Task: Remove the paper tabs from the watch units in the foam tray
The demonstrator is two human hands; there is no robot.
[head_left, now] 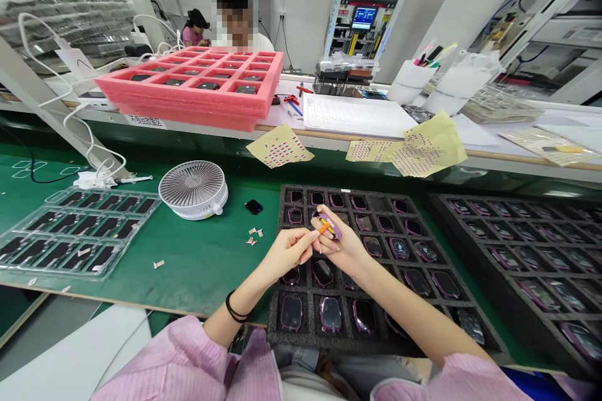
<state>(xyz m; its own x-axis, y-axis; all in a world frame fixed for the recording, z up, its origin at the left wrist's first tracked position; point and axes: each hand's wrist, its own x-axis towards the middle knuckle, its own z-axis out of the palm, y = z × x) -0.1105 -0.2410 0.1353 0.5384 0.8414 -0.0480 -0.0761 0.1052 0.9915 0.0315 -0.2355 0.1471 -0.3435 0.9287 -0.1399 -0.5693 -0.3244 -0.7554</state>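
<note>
My right hand (342, 241) is wrapped round a small purple watch case (335, 229), held tilted above a black foam tray (350, 346). Thumb and fingers of my left hand (292, 253) pinch a thin orange strip or tool (324, 228) against the case. The two hands meet over the tray's upper left part. Purple-rimmed watch parts (330, 313) lie in the tray's compartments. The far end of the orange piece is too small to make out.
A white fan (194, 190) and clear plastic tray (110, 263) stand left on the green table (202, 263). Near them lie a black part (253, 207) and small scraps. Another foam tray (498, 282) is right. Above, a shelf holds a pink foam tray (188, 106); people sit beyond.
</note>
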